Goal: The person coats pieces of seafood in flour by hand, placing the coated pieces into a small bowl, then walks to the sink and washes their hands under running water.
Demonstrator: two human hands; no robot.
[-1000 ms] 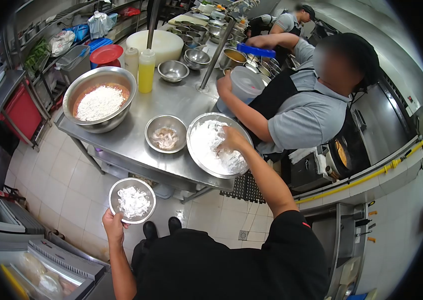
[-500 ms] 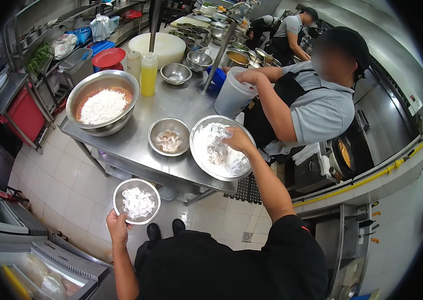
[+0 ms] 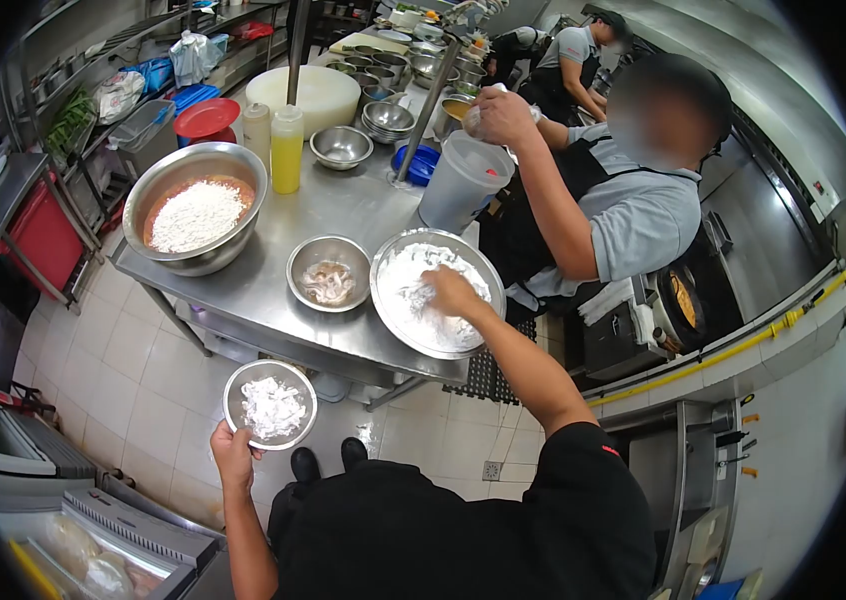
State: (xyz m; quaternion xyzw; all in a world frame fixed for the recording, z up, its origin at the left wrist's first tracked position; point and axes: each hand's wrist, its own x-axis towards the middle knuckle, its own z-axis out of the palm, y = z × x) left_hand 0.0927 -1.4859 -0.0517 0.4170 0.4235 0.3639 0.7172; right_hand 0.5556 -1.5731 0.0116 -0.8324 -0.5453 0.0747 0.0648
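Note:
My left hand (image 3: 234, 453) grips the rim of a metal bowl (image 3: 309, 422) that holds flour-coated pieces (image 3: 271, 406). My right hand (image 3: 453, 292) is inside a wider metal bowl (image 3: 380, 310) of white flour (image 3: 413, 272) at the table's near corner; its fingers are bent down into the flour, and what they hold, if anything, is hidden. Just left of that bowl, a small metal bowl (image 3: 295, 254) with pale, wet pieces (image 3: 329, 283) stands on the steel table. At the table's left end is a large metal bowl (image 3: 243, 232) with white powder over a reddish mix.
A co-worker (image 3: 633, 215) stands across the table, hands above a clear plastic tub (image 3: 460, 190). Squeeze bottles (image 3: 286, 152), a blue lid (image 3: 417, 164) and empty bowls (image 3: 342, 147) stand farther back. Another co-worker (image 3: 578, 68) is beyond. A freezer (image 3: 123, 540) is at lower left.
The co-worker's blue lid has gone down onto the table, and their hands have risen above the tub with something whitish. My right hand has shifted within the flour; my left still holds its bowl.

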